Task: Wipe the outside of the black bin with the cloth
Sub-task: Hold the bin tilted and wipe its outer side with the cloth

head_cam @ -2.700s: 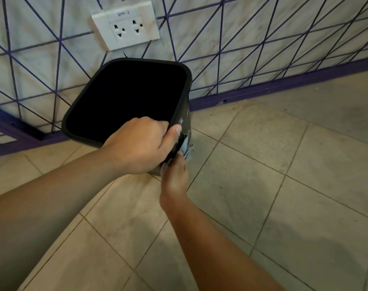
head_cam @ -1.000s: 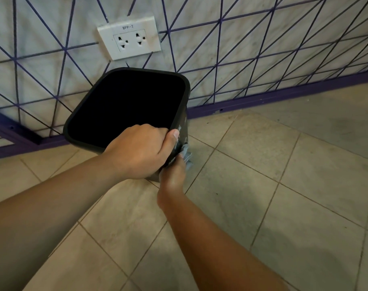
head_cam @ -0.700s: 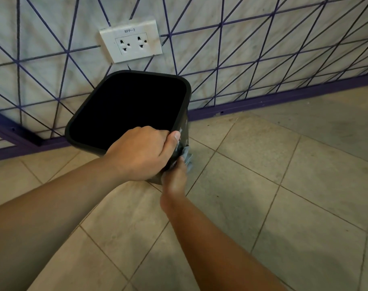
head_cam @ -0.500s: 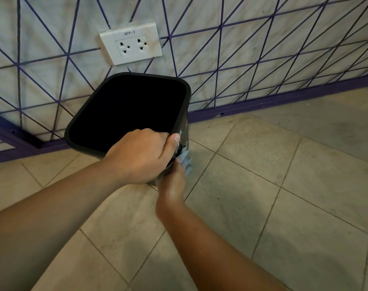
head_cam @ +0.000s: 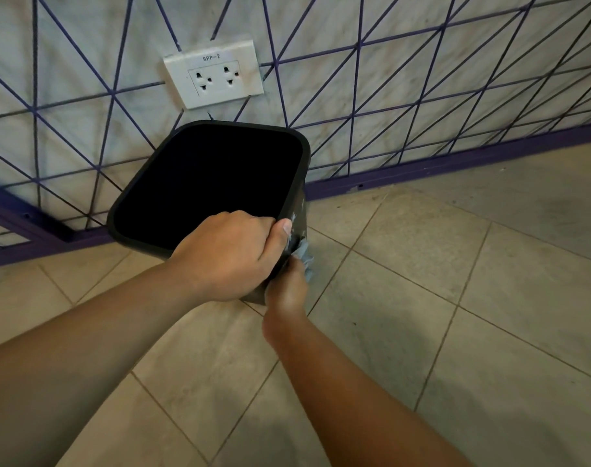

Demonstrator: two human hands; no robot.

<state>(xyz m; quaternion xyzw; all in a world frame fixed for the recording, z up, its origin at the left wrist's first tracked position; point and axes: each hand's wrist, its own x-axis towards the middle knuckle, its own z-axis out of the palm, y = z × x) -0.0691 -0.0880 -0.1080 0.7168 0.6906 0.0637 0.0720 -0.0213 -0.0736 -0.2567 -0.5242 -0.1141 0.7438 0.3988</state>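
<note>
Black bin point(head_cam: 145, 193) tilted toward the camera, lifted or tipped near the wall under a white socket plate point(head_cam: 214, 74), open mouth dark and apparently empty. Left hand point(head_cam: 228, 256) curled over the near rim, thumb on the outer corner, gripping and steadying. Right hand point(head_cam: 286, 288) lower down against the near right corner of the outside wall, fingers closed round a grey cloth point(head_cam: 305, 256) bunched between palm and plastic, with only a small fold showing past the knuckles. Pale smears visible on the corner just above the cloth, so likely mid-wipe with much of the outside not yet reached. Risks, as a judgement: with the grip confined to one rim corner, hard rubbing could twist the bin in the fingers or swing it against the purple wire grille point(head_cam: 422, 96) behind; a tightly balled cloth covers little surface and may only spread the smears; the far and left walls, hidden from here, easily missed unless the bin gets turned; the base possibly scraping the tiled floor point(head_cam: 456, 332).
</note>
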